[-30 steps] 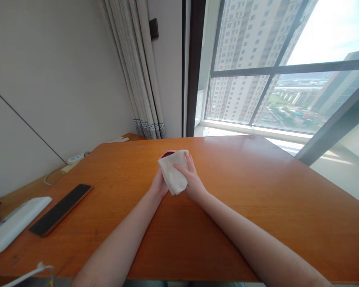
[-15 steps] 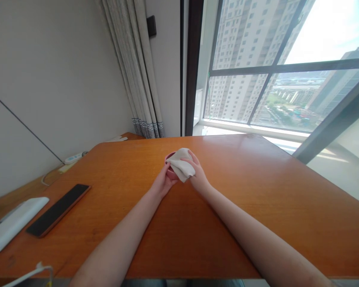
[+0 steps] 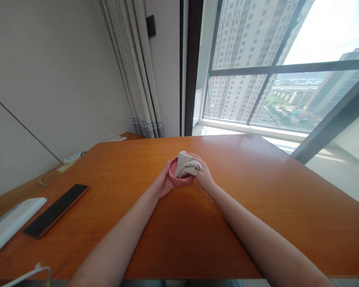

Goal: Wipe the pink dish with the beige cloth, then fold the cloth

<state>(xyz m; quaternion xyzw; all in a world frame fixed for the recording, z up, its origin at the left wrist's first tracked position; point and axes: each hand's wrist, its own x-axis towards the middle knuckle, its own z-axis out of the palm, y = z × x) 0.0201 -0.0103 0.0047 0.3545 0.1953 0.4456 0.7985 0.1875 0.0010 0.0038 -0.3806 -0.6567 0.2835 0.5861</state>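
My left hand (image 3: pixel 164 183) grips a pink bowl (image 3: pixel 179 182) from its left side, above the wooden table (image 3: pixel 245 171). The bowl is tilted so that part of its inside shows. A crumpled white cloth (image 3: pixel 185 164) covers the right part of the bowl's opening and reaches into it. Closed on that cloth is my right hand (image 3: pixel 204 173), at the bowl's right rim. Some of its fingers are hidden by the cloth.
On the left of the table lie a long black-topped slab (image 3: pixel 56 210) and a white flat device (image 3: pixel 16 223). A white cable (image 3: pixel 32 272) crosses the near left edge. A power strip (image 3: pixel 72 158) rests by the wall. Beyond the table stand a curtain (image 3: pixel 137 79) and large windows.
The bowl has shifted slightly right and shows more of its rim. My right hand has moved right and down, and the cloth is now bunched inside the bowl rather than draped over its side.
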